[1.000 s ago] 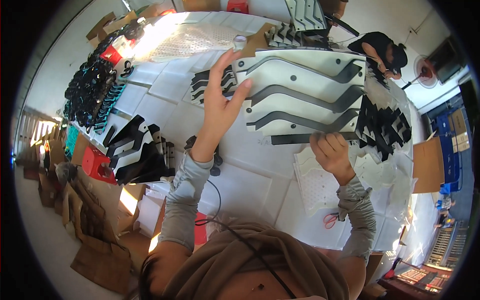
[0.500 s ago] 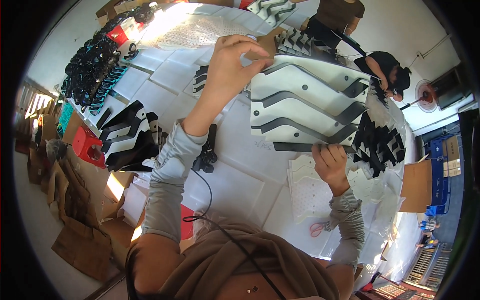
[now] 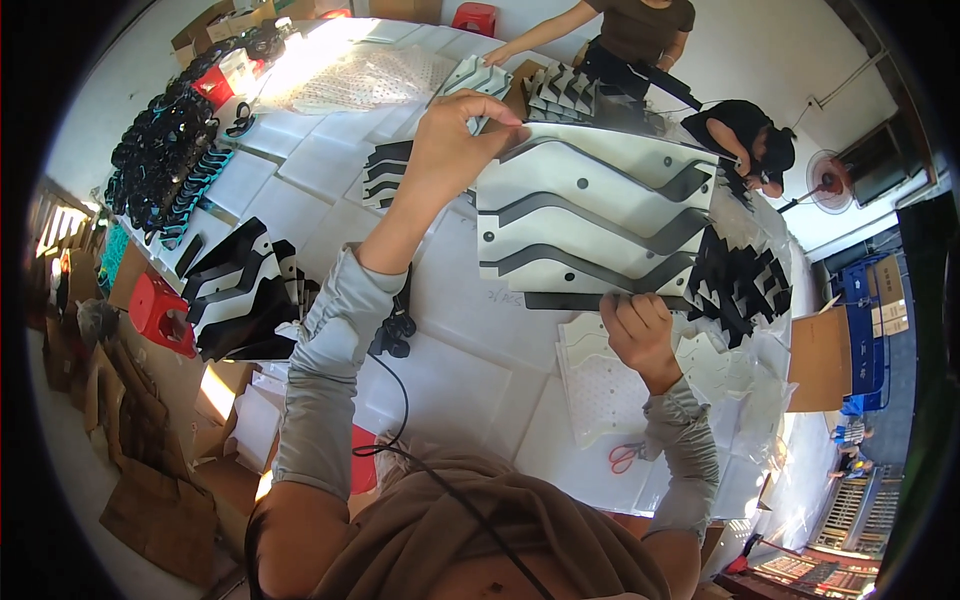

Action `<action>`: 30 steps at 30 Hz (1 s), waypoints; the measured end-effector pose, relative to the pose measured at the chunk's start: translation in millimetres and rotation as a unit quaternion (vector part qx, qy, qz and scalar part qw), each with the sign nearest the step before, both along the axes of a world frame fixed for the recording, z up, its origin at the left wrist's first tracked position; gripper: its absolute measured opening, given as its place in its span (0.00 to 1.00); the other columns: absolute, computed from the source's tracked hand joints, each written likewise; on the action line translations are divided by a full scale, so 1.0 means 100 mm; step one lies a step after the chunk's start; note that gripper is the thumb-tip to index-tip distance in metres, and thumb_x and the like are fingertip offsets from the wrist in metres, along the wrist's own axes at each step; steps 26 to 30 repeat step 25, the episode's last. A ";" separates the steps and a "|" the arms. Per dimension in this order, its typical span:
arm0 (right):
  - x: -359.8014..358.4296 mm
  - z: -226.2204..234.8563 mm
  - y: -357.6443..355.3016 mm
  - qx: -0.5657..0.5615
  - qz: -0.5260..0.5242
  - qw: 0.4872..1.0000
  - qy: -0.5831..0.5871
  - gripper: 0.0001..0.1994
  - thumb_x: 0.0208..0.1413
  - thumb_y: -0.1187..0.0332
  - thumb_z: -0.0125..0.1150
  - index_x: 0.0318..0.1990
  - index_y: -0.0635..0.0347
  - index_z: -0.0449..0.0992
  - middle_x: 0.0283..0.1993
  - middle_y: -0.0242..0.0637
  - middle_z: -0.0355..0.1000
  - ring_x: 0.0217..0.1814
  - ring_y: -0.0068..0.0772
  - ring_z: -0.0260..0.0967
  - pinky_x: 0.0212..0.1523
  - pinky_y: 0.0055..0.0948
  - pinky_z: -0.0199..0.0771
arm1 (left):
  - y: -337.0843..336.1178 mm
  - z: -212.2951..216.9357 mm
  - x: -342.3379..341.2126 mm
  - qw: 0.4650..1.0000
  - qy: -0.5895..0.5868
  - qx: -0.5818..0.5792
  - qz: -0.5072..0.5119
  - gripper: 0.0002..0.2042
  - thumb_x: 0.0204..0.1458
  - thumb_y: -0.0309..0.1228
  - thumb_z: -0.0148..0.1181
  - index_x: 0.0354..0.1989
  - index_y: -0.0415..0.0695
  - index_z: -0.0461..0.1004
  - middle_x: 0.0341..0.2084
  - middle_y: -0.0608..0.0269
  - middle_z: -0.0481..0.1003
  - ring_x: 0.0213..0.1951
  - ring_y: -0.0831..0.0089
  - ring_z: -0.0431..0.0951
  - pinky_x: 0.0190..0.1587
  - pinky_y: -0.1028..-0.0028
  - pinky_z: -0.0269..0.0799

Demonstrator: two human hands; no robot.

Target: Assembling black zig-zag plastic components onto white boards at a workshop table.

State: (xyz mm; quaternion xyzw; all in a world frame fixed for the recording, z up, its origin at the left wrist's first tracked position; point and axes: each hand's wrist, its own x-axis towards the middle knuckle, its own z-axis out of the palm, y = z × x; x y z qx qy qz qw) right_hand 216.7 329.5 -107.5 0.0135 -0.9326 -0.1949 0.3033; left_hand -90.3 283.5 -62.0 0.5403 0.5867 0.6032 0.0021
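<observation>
Between my hands is a stack of white sheets (image 3: 612,200) with grey-black wavy bands and small dark holes, the sheets overlapping in steps. My left hand (image 3: 462,135) pinches the stack's upper left corner between thumb and fingers. Along the lower edge, my right hand (image 3: 640,335) is closed on the dark bottom strip, its fingers curled and thumb hidden. White wavy-edged sheets (image 3: 605,390) lie on the table under my right wrist. Beside that wrist are red-handled scissors (image 3: 627,457).
A fanned pile of black-and-white pieces (image 3: 240,290) stands at left, near a red stool (image 3: 160,315). Black pieces (image 3: 738,285) heap up at right. A dark heap with teal parts (image 3: 165,165) lies far left. A black cable (image 3: 405,400) crosses before me. Two people work across the table (image 3: 470,370).
The whole scene has shifted slightly left in view, and my grip on the sheets looks the same. Across the table, a person's outstretched arm now shows, its hand at another wavy-banded stack.
</observation>
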 end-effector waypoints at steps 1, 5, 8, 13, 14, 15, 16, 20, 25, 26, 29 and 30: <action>0.01 -0.02 -0.02 -0.003 -0.005 1.000 -0.001 0.14 0.33 0.73 0.56 0.32 0.65 0.75 0.27 0.34 0.62 0.30 0.30 0.62 0.32 0.27 0.65 | 0.00 -0.02 0.03 0.999 -0.034 -0.005 -0.016 0.04 0.42 0.23 0.62 0.28 0.42 0.79 0.28 0.61 0.78 0.33 0.73 0.77 0.42 0.74 0.70; 0.04 -0.24 -0.14 -0.052 0.007 0.999 0.001 0.14 0.30 0.73 0.57 0.31 0.65 0.75 0.25 0.32 0.60 0.28 0.29 0.60 0.28 0.27 0.63 | 0.03 -0.20 0.10 0.956 -0.233 -0.138 -0.115 0.04 0.47 0.26 0.59 0.29 0.41 0.80 0.27 0.60 0.80 0.32 0.78 0.77 0.37 0.79 0.70; 0.09 -0.65 -0.43 -0.120 -0.006 0.993 -0.019 0.13 0.28 0.74 0.57 0.29 0.64 0.74 0.24 0.30 0.60 0.27 0.29 0.60 0.26 0.27 0.60 | 0.07 -0.79 0.09 0.975 -0.075 -0.183 -0.102 0.05 0.47 0.27 0.59 0.30 0.41 0.80 0.26 0.61 0.80 0.30 0.79 0.76 0.36 0.80 0.70; 0.23 -1.74 -0.98 -0.287 -0.057 0.955 -0.057 0.11 0.27 0.74 0.55 0.27 0.61 0.72 0.25 0.32 0.63 0.30 0.31 0.63 0.29 0.30 0.63 | 0.05 -2.59 0.20 0.911 -0.128 -0.362 -0.150 0.07 0.43 0.26 0.60 0.31 0.43 0.81 0.26 0.61 0.80 0.26 0.76 0.77 0.34 0.79 0.71; 0.28 -1.97 -1.06 -0.303 -0.062 0.949 -0.063 0.11 0.27 0.74 0.55 0.27 0.61 0.72 0.25 0.32 0.63 0.30 0.31 0.63 0.29 0.30 0.63 | 0.01 -2.96 0.23 0.903 -0.099 -0.390 -0.153 0.07 0.42 0.28 0.60 0.31 0.46 0.82 0.27 0.60 0.80 0.29 0.71 0.77 0.35 0.75 0.72; 0.30 -2.19 -1.10 -0.328 -0.072 0.939 -0.069 0.11 0.27 0.74 0.55 0.26 0.60 0.72 0.25 0.32 0.63 0.31 0.32 0.63 0.30 0.30 0.63 | -0.03 -3.26 0.26 0.894 -0.069 -0.415 -0.157 0.08 0.42 0.29 0.61 0.31 0.49 0.82 0.28 0.60 0.80 0.33 0.67 0.77 0.37 0.72 0.72; 0.33 -2.41 -1.16 -0.354 -0.082 0.929 -0.076 0.10 0.27 0.74 0.55 0.25 0.60 0.71 0.25 0.31 0.63 0.32 0.33 0.63 0.30 0.31 0.64 | -0.08 -3.55 0.30 0.886 -0.076 -0.429 -0.162 0.08 0.42 0.29 0.61 0.31 0.49 0.82 0.28 0.60 0.80 0.33 0.67 0.77 0.37 0.72 0.72; 0.46 -2.93 -1.34 -0.406 -0.141 0.896 -0.113 0.07 0.31 0.75 0.55 0.24 0.58 0.71 0.26 0.33 0.64 0.33 0.35 0.64 0.31 0.31 0.66 | -0.32 -4.09 0.48 0.866 0.064 -0.483 -0.112 0.07 0.40 0.36 0.62 0.28 0.53 0.82 0.31 0.63 0.78 0.41 0.58 0.72 0.43 0.64 0.70; 0.47 -2.96 -1.40 -0.515 -0.242 0.802 -0.179 0.06 0.34 0.74 0.58 0.25 0.56 0.73 0.27 0.33 0.67 0.37 0.39 0.67 0.33 0.32 0.69 | -0.40 -4.20 0.44 0.882 0.046 -0.451 -0.130 0.06 0.42 0.38 0.64 0.26 0.52 0.81 0.29 0.63 0.78 0.39 0.62 0.70 0.48 0.67 0.64; 0.47 -2.96 -1.40 -0.515 -0.242 0.802 -0.179 0.06 0.34 0.74 0.58 0.25 0.56 0.73 0.27 0.33 0.67 0.37 0.39 0.67 0.33 0.32 0.69 | -0.40 -4.20 0.44 0.882 0.046 -0.451 -0.130 0.06 0.42 0.38 0.64 0.26 0.52 0.81 0.29 0.63 0.78 0.39 0.62 0.70 0.48 0.67 0.64; 0.47 -2.96 -1.40 -0.515 -0.242 0.802 -0.179 0.06 0.34 0.74 0.58 0.25 0.56 0.73 0.27 0.33 0.67 0.37 0.39 0.67 0.33 0.32 0.69 | -0.40 -4.20 0.44 0.882 0.046 -0.451 -0.130 0.06 0.42 0.38 0.64 0.26 0.52 0.81 0.29 0.63 0.78 0.39 0.62 0.70 0.48 0.67 0.64; 0.47 -2.96 -1.40 -0.515 -0.242 0.802 -0.179 0.06 0.34 0.74 0.58 0.25 0.56 0.73 0.27 0.33 0.67 0.37 0.39 0.67 0.33 0.32 0.69 | -0.40 -4.20 0.44 0.882 0.046 -0.451 -0.130 0.06 0.42 0.38 0.64 0.26 0.52 0.81 0.29 0.63 0.78 0.39 0.62 0.70 0.48 0.67 0.64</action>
